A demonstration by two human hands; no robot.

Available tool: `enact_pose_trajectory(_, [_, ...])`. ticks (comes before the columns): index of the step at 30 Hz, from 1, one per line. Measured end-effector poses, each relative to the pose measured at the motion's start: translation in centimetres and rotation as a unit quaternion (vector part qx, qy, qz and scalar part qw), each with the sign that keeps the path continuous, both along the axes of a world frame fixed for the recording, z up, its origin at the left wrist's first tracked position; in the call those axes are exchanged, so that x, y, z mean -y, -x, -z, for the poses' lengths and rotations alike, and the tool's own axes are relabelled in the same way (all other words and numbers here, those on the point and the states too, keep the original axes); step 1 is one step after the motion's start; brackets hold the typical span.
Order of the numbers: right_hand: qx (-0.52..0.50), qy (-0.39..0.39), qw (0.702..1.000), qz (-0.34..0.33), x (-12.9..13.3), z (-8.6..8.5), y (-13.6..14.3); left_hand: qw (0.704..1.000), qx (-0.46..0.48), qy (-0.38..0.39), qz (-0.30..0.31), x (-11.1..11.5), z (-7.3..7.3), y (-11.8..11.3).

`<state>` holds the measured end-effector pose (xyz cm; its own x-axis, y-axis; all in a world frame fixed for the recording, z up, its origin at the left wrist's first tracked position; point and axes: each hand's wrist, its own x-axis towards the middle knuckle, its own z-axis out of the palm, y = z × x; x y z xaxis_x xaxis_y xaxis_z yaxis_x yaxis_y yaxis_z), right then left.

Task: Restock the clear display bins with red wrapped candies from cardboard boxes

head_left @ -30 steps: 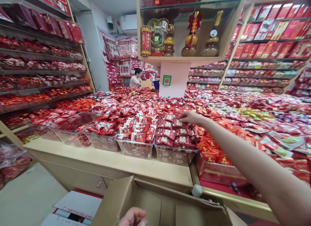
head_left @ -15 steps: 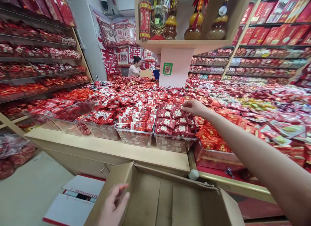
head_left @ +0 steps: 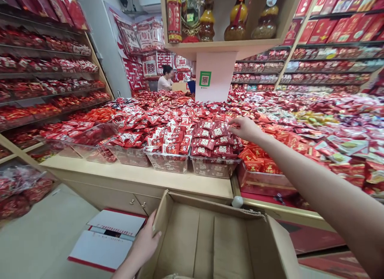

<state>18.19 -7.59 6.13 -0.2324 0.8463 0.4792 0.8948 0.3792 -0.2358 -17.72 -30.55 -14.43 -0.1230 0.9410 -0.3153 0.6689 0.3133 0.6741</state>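
My left hand [head_left: 145,241] grips the left wall of an open cardboard box [head_left: 207,235], its thumb on the inner side and its fingers mostly hidden behind the cardboard. Bare brown flaps form the box's visible floor. Farther forward, my right hand [head_left: 246,129] reaches over the counter with bent fingers drawn together at the right edge of a stack of dark red packets [head_left: 219,131] with pale printed characters. Whatever lies between those fingertips is too hidden to make out. The packets stand in a clear plastic bin [head_left: 214,167].
Red and white packets [head_left: 171,141] fill the neighbouring bin; orange-red packets [head_left: 261,163] lie to the right. A display shelf [head_left: 222,47] holding gourd-shaped ornaments overhangs the counter. White boxes [head_left: 105,239] lie on the floor at left. A person [head_left: 165,79] sits at the back.
My left hand has moved from above the box's left side onto its wall and taken hold. My right hand remains by the dark red packets, shifted slightly. The view has tilted down a little.
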Motion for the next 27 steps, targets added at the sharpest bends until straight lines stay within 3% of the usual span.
enact_pose_trajectory(3, [0.05,-0.025,0.997,-0.051,-0.4,0.5,1.1,1.0,0.005,-0.009,-0.004,0.1,-0.1,0.0])
enact_pose_trajectory(8, [0.065,-0.065,0.993,-0.072,-0.9,0.0,3.6,1.0,-0.017,-0.018,-0.014,0.1,0.6,0.4])
enact_pose_trajectory(11, [0.001,-0.084,0.993,-0.079,2.5,-0.5,3.4,1.0,-0.03,0.001,-0.003,-0.2,0.7,0.5])
enact_pose_trajectory(13, [-0.047,-0.062,0.994,-0.078,7.0,0.7,2.1,1.0,0.002,-0.009,0.02,-0.1,0.1,0.3])
enact_pose_trajectory(16, [-0.055,0.044,0.997,-0.03,15.9,6.0,-0.7,0.995,0.079,-0.034,0.058,0.4,-1.1,-0.2])
enact_pose_trajectory(20, [-0.036,0.096,0.986,0.129,28.2,16.4,-3.5,0.991,0.115,-0.015,0.073,2.2,-2.3,-0.3])
enact_pose_trajectory(22, [-0.074,0.16,0.966,0.186,32.7,20.6,-3.9,0.991,0.114,-0.033,0.064,3.7,-2.6,0.0])
enact_pose_trajectory(24, [-0.132,0.225,0.934,0.243,35.6,22.9,-3.7,0.991,0.109,-0.063,0.051,5.5,-2.8,0.4])
enact_pose_trajectory(27, [-0.221,0.3,0.893,0.253,37.1,22.9,-3.1,0.992,0.092,-0.083,0.008,7.9,-4.2,0.8])
